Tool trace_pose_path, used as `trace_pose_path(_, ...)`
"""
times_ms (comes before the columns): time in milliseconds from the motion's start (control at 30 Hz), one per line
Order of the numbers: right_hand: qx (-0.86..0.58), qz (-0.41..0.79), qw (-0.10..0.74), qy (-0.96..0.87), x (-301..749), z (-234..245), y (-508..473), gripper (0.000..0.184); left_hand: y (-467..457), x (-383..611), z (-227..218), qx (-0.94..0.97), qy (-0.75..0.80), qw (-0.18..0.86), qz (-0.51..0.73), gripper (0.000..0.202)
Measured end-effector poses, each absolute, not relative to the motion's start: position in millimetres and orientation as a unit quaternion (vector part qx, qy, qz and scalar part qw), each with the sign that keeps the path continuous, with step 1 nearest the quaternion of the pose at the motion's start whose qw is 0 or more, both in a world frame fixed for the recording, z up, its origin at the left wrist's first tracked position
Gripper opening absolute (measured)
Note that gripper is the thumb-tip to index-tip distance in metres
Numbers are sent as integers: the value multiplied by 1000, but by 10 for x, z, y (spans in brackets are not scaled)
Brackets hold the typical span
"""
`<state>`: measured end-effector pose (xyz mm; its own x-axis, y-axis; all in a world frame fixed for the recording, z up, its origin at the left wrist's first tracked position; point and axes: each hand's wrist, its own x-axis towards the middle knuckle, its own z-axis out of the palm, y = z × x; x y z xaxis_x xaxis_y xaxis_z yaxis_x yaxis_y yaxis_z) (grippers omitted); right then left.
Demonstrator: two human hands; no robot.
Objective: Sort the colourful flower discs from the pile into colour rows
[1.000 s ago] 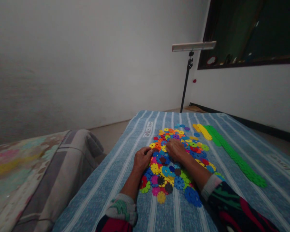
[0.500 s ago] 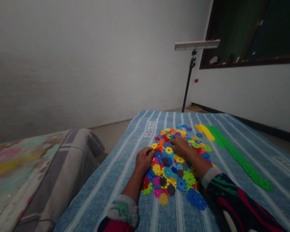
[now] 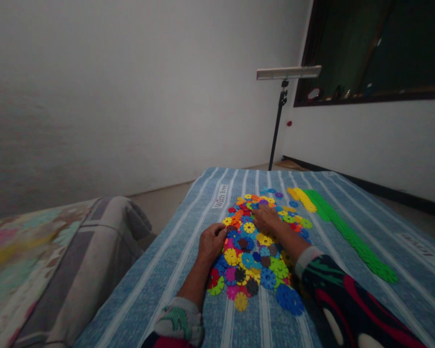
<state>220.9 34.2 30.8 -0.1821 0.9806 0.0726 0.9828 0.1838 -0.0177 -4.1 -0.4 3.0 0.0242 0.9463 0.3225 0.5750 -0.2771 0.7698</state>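
A heap of flat, flower-shaped plastic discs [image 3: 255, 251] in many colours lies on a blue striped cloth [image 3: 188, 251]. My left hand [image 3: 210, 240] rests at the heap's left edge, fingers curled down onto the discs. My right hand [image 3: 266, 218] lies on the upper middle of the heap, fingers bent and pressed on the pieces; what they pinch, if anything, is hidden. A long row of joined green discs [image 3: 348, 234] runs along the right side. A shorter yellow row [image 3: 301, 198] sits at its far end.
A light bar on a black stand [image 3: 278, 116] rises beyond the cloth's far edge. A dark window [image 3: 366, 48] fills the upper right wall. To the left lies a grey and patterned cushion or bedding [image 3: 76, 261]. Bare floor shows between them.
My right hand slid a little farther up the heap toward its far end. The left hand stayed at the left edge. The head camera shifted slightly.
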Motion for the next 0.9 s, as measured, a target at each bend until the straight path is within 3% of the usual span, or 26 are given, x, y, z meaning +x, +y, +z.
trace_pose_path(333, -618, -25, 105, -779, 2023, 383, 270, 32, 82, -86, 19, 682, 546, 236, 425, 29)
trace_pose_path(633, -637, 62, 318, -699, 2357, 495, 220, 30, 57, -54, 77, 672, 560, 239, 422, 28)
trace_pose_path(800, -586, 237, 509, -585, 2669, 444, 50, 18, 65, -66, 108, 676, 565, 234, 411, 31)
trace_pose_path(900, -568, 286, 533, -559, 3018, 523, -121, 19, 99, -79, 119, 674, 572, 228, 409, 32)
